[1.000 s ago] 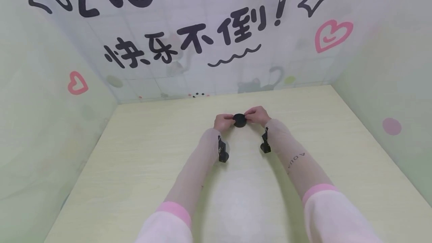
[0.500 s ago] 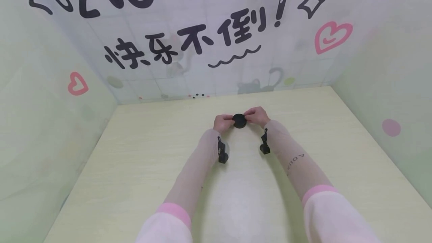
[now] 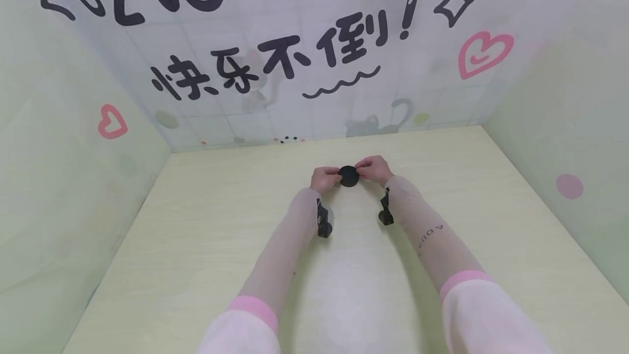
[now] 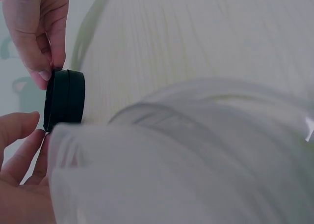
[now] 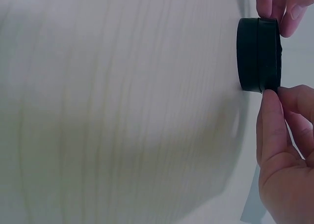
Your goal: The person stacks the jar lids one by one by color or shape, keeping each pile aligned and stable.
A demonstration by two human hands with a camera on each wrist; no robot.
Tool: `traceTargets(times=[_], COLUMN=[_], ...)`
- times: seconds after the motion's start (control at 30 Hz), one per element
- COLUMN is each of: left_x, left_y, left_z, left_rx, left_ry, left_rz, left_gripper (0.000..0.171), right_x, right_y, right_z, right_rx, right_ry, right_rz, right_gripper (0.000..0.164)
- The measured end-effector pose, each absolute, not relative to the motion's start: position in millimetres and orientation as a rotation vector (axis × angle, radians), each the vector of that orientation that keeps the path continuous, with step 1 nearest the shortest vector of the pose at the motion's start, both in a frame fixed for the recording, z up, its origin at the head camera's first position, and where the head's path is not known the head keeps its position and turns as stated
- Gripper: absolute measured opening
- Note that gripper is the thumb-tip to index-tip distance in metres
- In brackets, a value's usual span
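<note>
Far back on the table, a low black round container (image 3: 349, 176) with a seam around its side sits between the two hands. My left hand (image 3: 324, 179) holds its left edge between thumb and fingertips. From the other side my right hand (image 3: 375, 169) pinches the edge with thumb and fingers. In the left wrist view the container (image 4: 65, 97) is seen side-on, with part of its lower end near a pale blurred sleeve. The right wrist view shows fingertips of the right hand (image 5: 284, 150) against the container's (image 5: 259, 55) side near the upper rim.
A pale wood-grain table (image 3: 221, 234) spreads around the arms. Behind it rises a white wall (image 3: 285, 108) with large dark lettering, and pale green side walls (image 3: 565, 124) flank it. Small black wrist devices (image 3: 324, 222) hang inside both forearms.
Almost nothing differs. Both hands keep their hold on the black round container at the same spot, and the view has tilted very slightly.
</note>
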State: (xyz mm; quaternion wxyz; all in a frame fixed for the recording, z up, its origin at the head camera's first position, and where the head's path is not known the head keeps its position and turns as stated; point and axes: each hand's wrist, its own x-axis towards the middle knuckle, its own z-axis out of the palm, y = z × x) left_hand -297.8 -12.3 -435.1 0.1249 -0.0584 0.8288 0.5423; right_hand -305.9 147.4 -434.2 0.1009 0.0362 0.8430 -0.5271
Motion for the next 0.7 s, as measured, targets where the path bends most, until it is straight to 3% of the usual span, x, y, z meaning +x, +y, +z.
traceTargets(times=[0.7], left_x=[-303.0], left_y=[-37.4], left_z=[-413.1], left_rx=[-0.111], left_ry=[2.392], left_rz=[1.640], left_gripper=[0.035], right_x=[-311.5], right_y=[163.7], right_z=[-424.2], right_rx=[0.036], right_ry=[2.452], right_rz=[-1.631], right_gripper=[0.029])
